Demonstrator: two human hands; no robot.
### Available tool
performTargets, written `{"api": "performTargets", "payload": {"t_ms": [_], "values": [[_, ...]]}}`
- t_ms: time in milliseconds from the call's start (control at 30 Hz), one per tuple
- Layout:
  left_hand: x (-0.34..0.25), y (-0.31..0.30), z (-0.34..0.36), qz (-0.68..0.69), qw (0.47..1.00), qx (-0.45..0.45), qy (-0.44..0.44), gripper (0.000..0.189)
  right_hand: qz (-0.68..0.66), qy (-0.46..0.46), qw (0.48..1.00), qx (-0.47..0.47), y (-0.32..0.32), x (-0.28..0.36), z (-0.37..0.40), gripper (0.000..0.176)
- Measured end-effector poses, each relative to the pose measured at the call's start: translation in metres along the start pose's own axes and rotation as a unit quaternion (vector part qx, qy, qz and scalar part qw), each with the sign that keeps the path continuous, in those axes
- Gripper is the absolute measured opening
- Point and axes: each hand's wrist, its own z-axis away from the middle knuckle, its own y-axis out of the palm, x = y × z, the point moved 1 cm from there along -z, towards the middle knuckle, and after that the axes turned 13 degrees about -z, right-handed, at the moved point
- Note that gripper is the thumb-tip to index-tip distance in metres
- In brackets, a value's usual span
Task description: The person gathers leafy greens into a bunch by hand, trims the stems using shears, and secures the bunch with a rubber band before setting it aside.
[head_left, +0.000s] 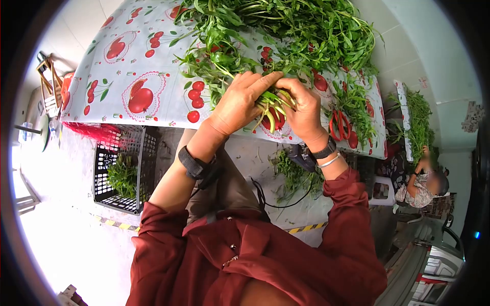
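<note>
Both hands meet over the near edge of the table, round one bunch of green stems (273,108). My left hand (237,102) is closed on the bunch from the left, its fingers reaching over the top. From the right, my right hand (302,108) has its fingers curled on the cut ends, which point toward me. The leafy part (217,56) spreads away to the upper left on the cloth. Red-handled scissors (339,126) lie right of my right hand, beside loose leafy sprigs (360,112).
A large heap of greens (316,30) covers the back of the patterned table (168,66). Below left stands a black crate (140,168) with greens inside. More greens (293,173) lie on the floor. Another person (421,188) is at the far right near another table of greens (419,120).
</note>
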Motion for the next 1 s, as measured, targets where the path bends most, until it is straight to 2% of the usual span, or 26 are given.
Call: {"api": "performTargets", "payload": {"t_ms": [200, 400, 567, 633, 733, 800, 933, 1000], "values": [[0.002, 0.000, 0.000, -0.002, 1.000, -0.004, 0.013, 0.058, 0.040, -0.057, 0.997, 0.015, 0.002, 0.000, 0.006, 0.033], [0.004, 0.002, 0.000, -0.010, 1.000, -0.002, 0.025, 0.052, 0.069, -0.064, 0.996, 0.009, 0.005, 0.009, 0.013, 0.035], [0.003, 0.000, 0.001, -0.033, 0.999, 0.001, 0.025, 0.046, 0.003, 0.005, 1.000, -0.007, 0.005, 0.012, 0.020, 0.033], [0.003, -0.001, 0.001, -0.028, 0.999, 0.000, 0.031, 0.045, -0.088, 0.026, 0.995, -0.044, 0.004, 0.008, 0.023, 0.027], [0.001, -0.003, 0.000, -0.009, 0.999, -0.015, 0.037, 0.039, -0.058, 0.045, 0.997, -0.026, -0.012, 0.001, 0.019, 0.021], [0.001, -0.005, 0.001, -0.009, 0.999, 0.007, 0.032, 0.033, -0.073, 0.086, 0.991, -0.066, -0.026, -0.004, 0.010, 0.015], [-0.001, -0.006, 0.000, 0.002, 0.999, 0.018, 0.037, 0.028, -0.052, 0.103, 0.989, -0.091, -0.054, -0.020, -0.017, 0.014], [-0.001, -0.006, 0.000, 0.002, 0.999, 0.017, 0.035, 0.026, 0.007, 0.055, 0.998, -0.028, -0.061, -0.027, -0.032, 0.013]]}}
